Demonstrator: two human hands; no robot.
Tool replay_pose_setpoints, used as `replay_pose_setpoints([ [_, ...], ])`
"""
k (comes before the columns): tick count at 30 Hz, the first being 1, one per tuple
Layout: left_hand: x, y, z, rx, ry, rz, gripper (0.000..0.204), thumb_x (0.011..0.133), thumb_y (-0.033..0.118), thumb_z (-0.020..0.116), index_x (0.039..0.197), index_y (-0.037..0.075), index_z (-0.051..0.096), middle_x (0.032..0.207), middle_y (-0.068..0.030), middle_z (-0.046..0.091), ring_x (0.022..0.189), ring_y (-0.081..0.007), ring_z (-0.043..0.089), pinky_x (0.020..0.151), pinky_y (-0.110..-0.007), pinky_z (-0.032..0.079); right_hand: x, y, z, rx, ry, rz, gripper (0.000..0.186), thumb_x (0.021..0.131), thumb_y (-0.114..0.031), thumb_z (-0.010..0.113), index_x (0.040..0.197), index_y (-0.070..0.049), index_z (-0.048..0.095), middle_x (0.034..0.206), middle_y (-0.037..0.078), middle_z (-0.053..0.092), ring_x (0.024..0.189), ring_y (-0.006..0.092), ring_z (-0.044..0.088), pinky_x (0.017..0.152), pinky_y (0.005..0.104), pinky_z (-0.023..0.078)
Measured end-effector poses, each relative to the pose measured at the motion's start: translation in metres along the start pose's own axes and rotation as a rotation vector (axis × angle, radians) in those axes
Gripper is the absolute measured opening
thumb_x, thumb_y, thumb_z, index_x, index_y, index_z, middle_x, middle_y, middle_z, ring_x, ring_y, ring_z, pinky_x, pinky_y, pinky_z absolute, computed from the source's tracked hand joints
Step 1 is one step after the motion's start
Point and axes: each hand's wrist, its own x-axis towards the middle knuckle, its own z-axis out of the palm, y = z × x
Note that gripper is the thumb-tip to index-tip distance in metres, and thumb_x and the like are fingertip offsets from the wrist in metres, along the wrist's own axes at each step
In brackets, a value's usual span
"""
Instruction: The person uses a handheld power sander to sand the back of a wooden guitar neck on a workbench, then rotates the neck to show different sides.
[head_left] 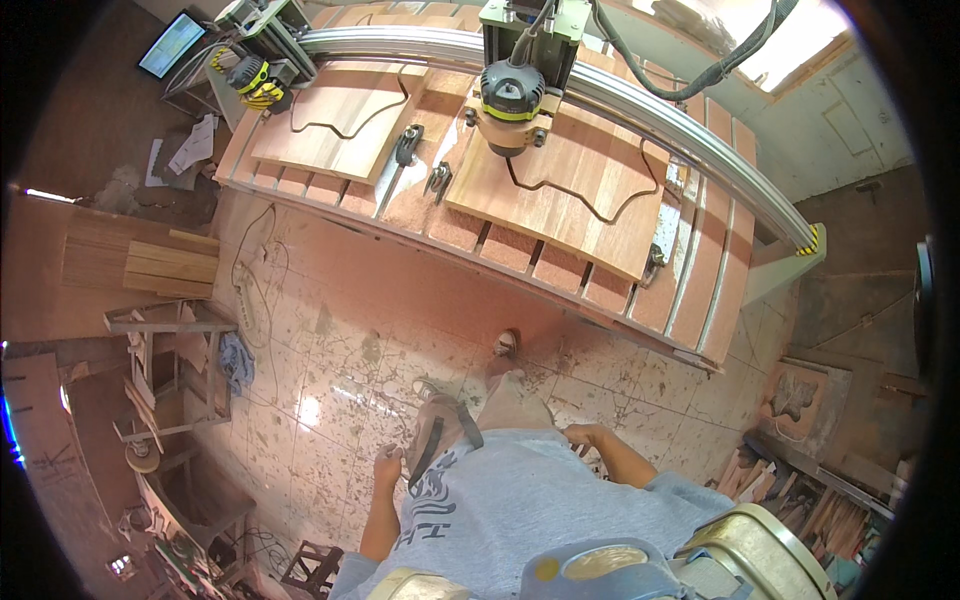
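My left hand point(388, 466) hangs beside my left thigh with its fingers curled in, and I see nothing in it. A dark strap point(432, 448) lies against the trouser leg close by. On the other side, my right hand point(590, 437) is at my right hip, its fingers bent and partly hidden. Both hands are well away from the CNC router table point(400, 219) in front of me. Clamped there are a left wooden panel point(335, 115) and a right wooden panel point(590, 185), each with a dark wavy groove. A router spindle point(512, 95) stands over the right panel.
A metal gantry beam point(690, 125) spans the table, with a second router point(255, 82) at its left end. A monitor point(171, 45) glows at far left. Left stand a wooden rack point(170, 325) and a blue cloth point(236, 362). Offcuts point(830, 510) pile at lower right. Dust covers the tiled floor point(330, 300).
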Motion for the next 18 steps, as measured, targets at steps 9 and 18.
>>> replay_pose_setpoints([
  [9,0.007,-0.029,0.002,-0.033,-0.001,0.014,0.054,0.091,0.035,0.071,0.133,0.002,0.066,0.119,-0.0257,0.072,0.113,-0.0347,0.069,0.098,-0.042,0.052,0.003,0.003,0.021,0.027,0.025,0.000,0.087,0.106,-0.064,0.022,0.161,0.002,0.026,0.164,0.022,0.038,0.140,0.0399,0.053,0.112,0.0545,0.050],
  [18,0.033,-0.096,0.007,-0.140,0.051,0.131,0.057,0.091,0.042,0.072,0.130,0.001,0.067,0.117,-0.0266,0.072,0.111,-0.0374,0.069,0.097,-0.043,0.053,0.010,-0.007,0.070,-0.026,0.169,0.019,0.090,0.105,-0.067,0.021,0.162,0.002,0.026,0.163,0.021,0.041,0.138,0.0420,0.054,0.112,0.0562,0.048],
])
